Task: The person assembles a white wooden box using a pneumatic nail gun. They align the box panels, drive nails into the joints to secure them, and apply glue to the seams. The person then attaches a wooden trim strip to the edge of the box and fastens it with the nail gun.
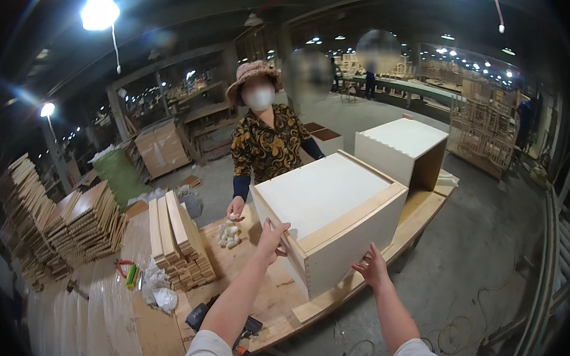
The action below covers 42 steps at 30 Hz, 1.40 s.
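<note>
A box-shaped wooden cabinet (361,242) with a white panel on top and pale wood edging sits tilted on the workbench in front of me. My left hand (274,239) grips its left upper edge, thumb over the top and fingers against the side. Low on the near face, my right hand (371,268) holds the bottom edge with curled fingers, partly hidden by the box. Across the bench, a co-worker's hand (235,208) is at a pile of small whitish pieces (228,234).
A second box (397,148), open on one side, stands behind on the bench (266,296). Stacked wood strips (179,240) lie left, with a dark power drill (200,313) near my left forearm. Piled boards (85,216) stand far left. A co-worker (270,143) faces me.
</note>
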Each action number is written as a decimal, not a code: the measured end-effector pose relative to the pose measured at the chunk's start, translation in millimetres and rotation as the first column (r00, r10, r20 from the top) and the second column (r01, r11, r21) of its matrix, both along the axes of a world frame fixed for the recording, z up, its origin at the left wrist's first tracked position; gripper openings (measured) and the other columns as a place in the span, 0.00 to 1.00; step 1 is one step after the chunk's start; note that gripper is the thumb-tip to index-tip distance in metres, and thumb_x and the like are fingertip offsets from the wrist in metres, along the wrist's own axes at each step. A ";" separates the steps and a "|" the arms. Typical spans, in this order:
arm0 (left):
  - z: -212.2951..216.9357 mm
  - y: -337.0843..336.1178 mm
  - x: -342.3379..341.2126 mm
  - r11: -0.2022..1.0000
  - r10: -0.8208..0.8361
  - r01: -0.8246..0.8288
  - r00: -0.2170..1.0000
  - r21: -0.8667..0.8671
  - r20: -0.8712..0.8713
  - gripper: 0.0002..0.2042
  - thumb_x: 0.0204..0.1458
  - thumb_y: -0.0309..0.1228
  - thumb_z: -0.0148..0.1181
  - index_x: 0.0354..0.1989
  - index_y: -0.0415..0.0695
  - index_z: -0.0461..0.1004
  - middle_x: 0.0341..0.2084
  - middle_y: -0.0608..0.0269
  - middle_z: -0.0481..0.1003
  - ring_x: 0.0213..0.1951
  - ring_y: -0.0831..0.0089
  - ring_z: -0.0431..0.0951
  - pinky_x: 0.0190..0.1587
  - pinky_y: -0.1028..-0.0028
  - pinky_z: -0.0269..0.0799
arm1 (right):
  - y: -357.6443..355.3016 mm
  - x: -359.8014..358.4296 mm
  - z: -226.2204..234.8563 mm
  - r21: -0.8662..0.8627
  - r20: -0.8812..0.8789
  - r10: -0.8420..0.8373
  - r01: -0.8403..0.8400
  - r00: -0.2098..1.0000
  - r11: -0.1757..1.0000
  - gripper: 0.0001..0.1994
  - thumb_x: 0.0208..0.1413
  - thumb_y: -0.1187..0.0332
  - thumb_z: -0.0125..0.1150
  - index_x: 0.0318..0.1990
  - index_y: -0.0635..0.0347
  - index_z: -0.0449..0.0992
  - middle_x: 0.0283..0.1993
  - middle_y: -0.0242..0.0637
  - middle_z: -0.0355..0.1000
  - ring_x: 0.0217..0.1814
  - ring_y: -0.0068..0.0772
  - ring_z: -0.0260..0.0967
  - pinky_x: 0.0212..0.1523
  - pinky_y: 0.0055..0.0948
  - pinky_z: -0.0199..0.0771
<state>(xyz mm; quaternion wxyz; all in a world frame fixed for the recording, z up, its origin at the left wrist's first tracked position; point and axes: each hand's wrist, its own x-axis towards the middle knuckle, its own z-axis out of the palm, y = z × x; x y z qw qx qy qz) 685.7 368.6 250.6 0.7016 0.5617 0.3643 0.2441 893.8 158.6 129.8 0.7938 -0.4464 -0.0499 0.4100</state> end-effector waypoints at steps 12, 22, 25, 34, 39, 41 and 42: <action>-161.4 -137.1 -323.2 0.714 0.689 -0.649 0.718 -0.260 0.098 0.15 0.61 0.38 0.48 0.22 0.50 0.57 0.15 0.71 0.54 0.16 0.77 0.58 0.20 0.73 0.59 | -5.5 -156.4 -53.0 0.055 0.431 0.163 -0.205 0.887 0.977 0.07 0.60 0.69 0.52 0.38 0.61 0.74 0.28 0.33 0.73 0.29 0.19 0.69 0.25 0.17 0.65; -210.0 -238.1 -417.8 0.527 0.850 -0.834 0.517 -0.162 0.103 0.20 0.64 0.42 0.41 0.20 0.45 0.61 0.10 0.66 0.62 0.16 0.75 0.65 0.20 0.73 0.62 | 53.4 -319.3 -25.8 -0.214 0.963 0.267 -0.477 0.046 0.853 0.12 0.53 0.65 0.59 0.42 0.62 0.74 0.39 0.42 0.72 0.43 0.42 0.68 0.46 0.34 0.69; -204.5 -256.3 -437.0 0.651 0.757 -0.749 0.653 0.120 -0.031 0.20 0.64 0.39 0.41 0.21 0.42 0.65 0.12 0.64 0.66 0.17 0.74 0.68 0.22 0.73 0.64 | 59.1 -364.7 -32.4 -0.234 0.967 0.161 -0.429 -0.199 0.873 0.17 0.50 0.64 0.60 0.46 0.61 0.72 0.50 0.44 0.67 0.52 0.47 0.64 0.53 0.40 0.65; -222.0 -303.6 -559.0 0.705 0.681 -0.709 0.672 0.013 -0.292 0.13 0.60 0.37 0.45 0.38 0.40 0.72 0.28 0.60 0.74 0.30 0.73 0.71 0.33 0.72 0.68 | 69.6 -407.5 -64.7 -0.482 0.776 0.374 -0.095 -0.508 0.871 0.26 0.50 0.56 0.57 0.56 0.53 0.66 0.47 0.44 0.69 0.51 0.47 0.63 0.50 0.44 0.63; -204.0 -319.7 -551.1 0.693 0.716 -0.715 0.670 0.091 -0.196 0.16 0.63 0.37 0.43 0.28 0.42 0.73 0.18 0.65 0.72 0.23 0.77 0.69 0.29 0.76 0.66 | 74.3 -414.2 -50.4 -0.612 0.641 0.459 -0.049 -0.615 0.789 0.32 0.50 0.55 0.57 0.65 0.43 0.59 0.44 0.46 0.69 0.49 0.48 0.64 0.49 0.45 0.63; -207.4 -320.3 -538.7 0.707 0.707 -0.682 0.687 0.185 -0.168 0.16 0.62 0.37 0.47 0.26 0.42 0.73 0.16 0.67 0.70 0.21 0.78 0.68 0.26 0.76 0.64 | 81.4 -416.0 -44.8 -0.651 0.608 0.473 -0.060 -0.637 0.757 0.34 0.51 0.54 0.57 0.67 0.39 0.55 0.44 0.49 0.69 0.50 0.50 0.64 0.50 0.45 0.63; -202.1 -318.5 -524.9 0.719 0.693 -0.655 0.702 0.232 -0.165 0.15 0.62 0.37 0.48 0.26 0.42 0.73 0.16 0.67 0.70 0.21 0.78 0.68 0.25 0.76 0.64 | 83.9 -413.7 -47.1 -0.658 0.626 0.478 -0.089 -0.616 0.747 0.34 0.51 0.54 0.57 0.67 0.39 0.55 0.43 0.50 0.68 0.49 0.50 0.64 0.49 0.45 0.63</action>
